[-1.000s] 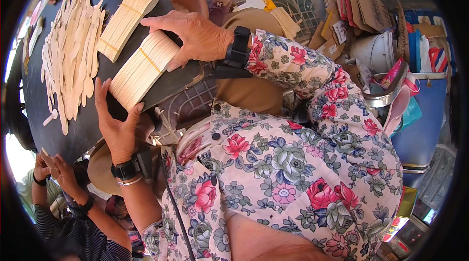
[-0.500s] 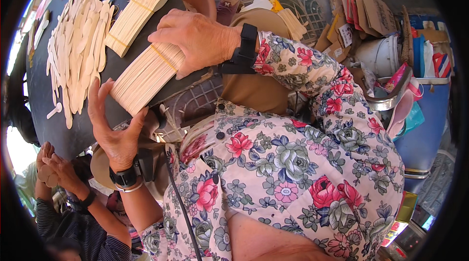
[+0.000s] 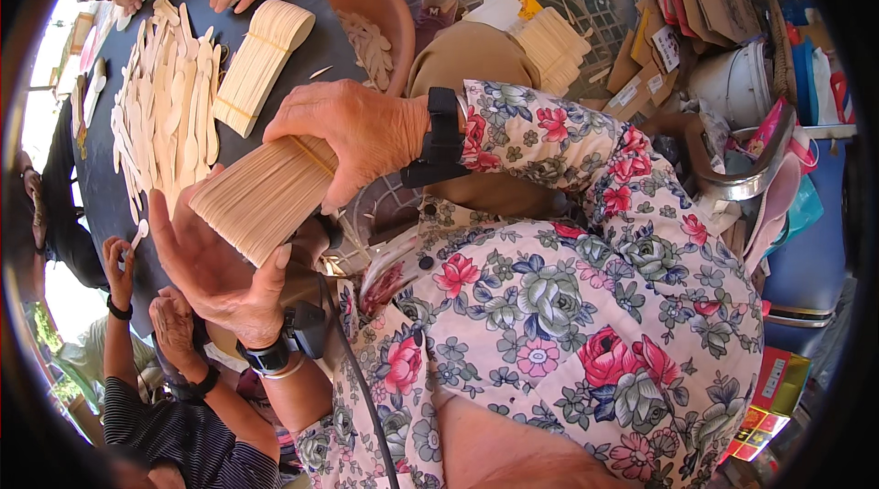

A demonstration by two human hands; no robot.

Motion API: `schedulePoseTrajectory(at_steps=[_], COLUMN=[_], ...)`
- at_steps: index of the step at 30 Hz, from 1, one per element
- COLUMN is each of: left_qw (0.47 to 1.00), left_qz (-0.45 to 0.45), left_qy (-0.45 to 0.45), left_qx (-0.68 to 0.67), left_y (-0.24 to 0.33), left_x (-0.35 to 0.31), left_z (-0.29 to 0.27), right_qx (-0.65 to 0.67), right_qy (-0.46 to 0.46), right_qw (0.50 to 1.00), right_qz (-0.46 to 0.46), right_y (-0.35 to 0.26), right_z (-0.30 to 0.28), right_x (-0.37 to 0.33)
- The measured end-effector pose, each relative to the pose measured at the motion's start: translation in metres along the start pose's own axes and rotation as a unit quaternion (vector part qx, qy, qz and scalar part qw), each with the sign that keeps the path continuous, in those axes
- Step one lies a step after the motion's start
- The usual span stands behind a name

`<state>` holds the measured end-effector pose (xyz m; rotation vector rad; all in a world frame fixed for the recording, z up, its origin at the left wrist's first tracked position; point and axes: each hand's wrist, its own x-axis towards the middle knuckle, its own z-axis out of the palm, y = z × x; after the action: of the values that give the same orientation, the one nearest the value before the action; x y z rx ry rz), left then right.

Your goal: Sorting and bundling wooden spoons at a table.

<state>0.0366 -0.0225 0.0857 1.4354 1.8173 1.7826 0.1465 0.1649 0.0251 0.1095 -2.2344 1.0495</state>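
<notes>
Head view: by the table's (image 3: 295, 75) near edge, right hand (image 3: 355, 134) clasps stick bundle (image 3: 267, 194), its long axis pointing into wide-spread left hand (image 3: 218, 277).

pale tan sticks (image 3: 265, 196), dark grey table (image 3: 311, 51), pink-and-grey floral shirt (image 3: 549, 333), orange-brown bowl (image 3: 392, 20), blue bin (image 3: 806, 251)

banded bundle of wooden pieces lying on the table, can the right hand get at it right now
Probably not with a free grip: the right hand is around one end of the held bundle. Otherwise the way looks clear, as the banded bundle lies nearby, uncovered, on the dark table.
</notes>
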Motion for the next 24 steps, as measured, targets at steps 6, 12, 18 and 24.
schedulePoseTrajectory(at_steps=[6,12,18,24], left_qw=[0.996,0.993,0.989,0.994], left_qz=[-0.047,-0.061,-0.1,-0.076], left_qy=[0.017,0.007,0.011,0.024], left_qx=[-0.067,-0.098,-0.107,-0.079], left_y=[-0.01,-0.01,-0.013,-0.012], left_x=[-0.001,0.0,-0.01,-0.011], left_z=[0.009,0.016,0.02,0.016], right_qx=[0.043,0.064,0.084,0.117], right_qy=[-0.017,-0.026,-0.041,-0.068], right_qw=[0.999,0.997,0.995,0.99], right_qz=[0.014,0.029,0.038,0.048], right_y=[-0.001,0.0,-0.006,-0.009], right_z=[0.003,0.004,0.006,0.011], right_x=[-0.003,-0.004,-0.002,0.0])
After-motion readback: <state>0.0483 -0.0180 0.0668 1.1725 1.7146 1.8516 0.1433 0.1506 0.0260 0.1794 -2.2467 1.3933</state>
